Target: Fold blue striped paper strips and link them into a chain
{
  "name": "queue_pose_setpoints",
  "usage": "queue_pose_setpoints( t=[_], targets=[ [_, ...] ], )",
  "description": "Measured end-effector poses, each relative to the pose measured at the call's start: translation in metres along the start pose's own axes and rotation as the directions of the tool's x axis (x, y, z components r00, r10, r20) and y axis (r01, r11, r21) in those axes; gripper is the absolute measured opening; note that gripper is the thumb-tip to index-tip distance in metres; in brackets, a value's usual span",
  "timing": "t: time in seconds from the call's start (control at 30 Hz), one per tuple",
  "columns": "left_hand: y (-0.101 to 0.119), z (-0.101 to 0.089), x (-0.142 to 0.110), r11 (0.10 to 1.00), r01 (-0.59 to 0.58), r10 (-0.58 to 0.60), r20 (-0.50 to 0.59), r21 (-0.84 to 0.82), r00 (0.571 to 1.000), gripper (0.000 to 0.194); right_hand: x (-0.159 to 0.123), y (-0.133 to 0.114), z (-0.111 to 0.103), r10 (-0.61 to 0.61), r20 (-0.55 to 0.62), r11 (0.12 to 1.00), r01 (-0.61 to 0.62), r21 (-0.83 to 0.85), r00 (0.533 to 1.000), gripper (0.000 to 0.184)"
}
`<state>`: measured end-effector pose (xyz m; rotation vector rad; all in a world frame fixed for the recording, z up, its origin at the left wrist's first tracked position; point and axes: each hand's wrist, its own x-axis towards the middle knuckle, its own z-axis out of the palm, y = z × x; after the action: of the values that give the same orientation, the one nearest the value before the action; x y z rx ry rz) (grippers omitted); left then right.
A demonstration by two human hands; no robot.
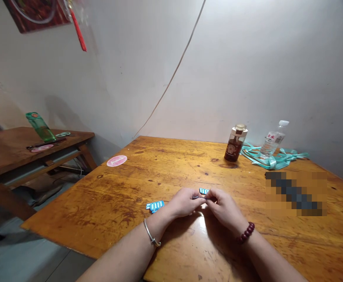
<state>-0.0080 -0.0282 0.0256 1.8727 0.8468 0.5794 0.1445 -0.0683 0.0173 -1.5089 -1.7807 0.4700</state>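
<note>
Both hands meet low over the wooden table (171,172), fingertips almost touching. My left hand (186,202), below a silver bangle, is closed in a pinch on a small, thin dark piece (199,197). My right hand (222,203), with a dark red bead bracelet at the wrist, pinches the other end of the same piece. Its kind is too small to make out. Just beyond the fingers lies a small blue-and-white striped piece (203,191), partly hidden by my right hand. Left of my left wrist sits a little pile of similar blue-and-white pieces (156,206).
Toward the back right stand a brown-filled bottle (236,145) and a clear water bottle (273,141) among turquoise ribbons (277,160). A pixelated dark object (294,194) lies at right. A round pink sticker (117,161) marks the left side. Another table (12,152) holds a green bottle (42,127).
</note>
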Motion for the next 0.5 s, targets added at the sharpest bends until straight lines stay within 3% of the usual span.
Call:
queue_pose_setpoints(
  t=[0.1, 0.27, 0.5],
  targets=[
    [-0.0042, -0.0033, -0.0021, 0.992, 0.096, -0.103, 0.089, 0.085, 0.991, 0.041, -0.0013, 0.0062, 0.0067, 0.053, 0.100, 0.997, -0.046, -0.066, 0.994, 0.009],
    [-0.0054, -0.0019, -0.0006, 0.982, 0.070, -0.075, 0.021, 0.177, 0.997, 0.033, -0.0027, 0.0074, 0.0107, 0.074, 0.129, 0.986, -0.053, -0.159, 0.989, 0.008],
    [-0.0062, -0.0001, 0.0003, 0.976, 0.091, -0.093, -0.001, 0.198, 0.996, 0.026, -0.0019, 0.0085, 0.0046, 0.042, 0.133, 0.995, -0.030, -0.092, 0.990, 0.009]
  ],
)
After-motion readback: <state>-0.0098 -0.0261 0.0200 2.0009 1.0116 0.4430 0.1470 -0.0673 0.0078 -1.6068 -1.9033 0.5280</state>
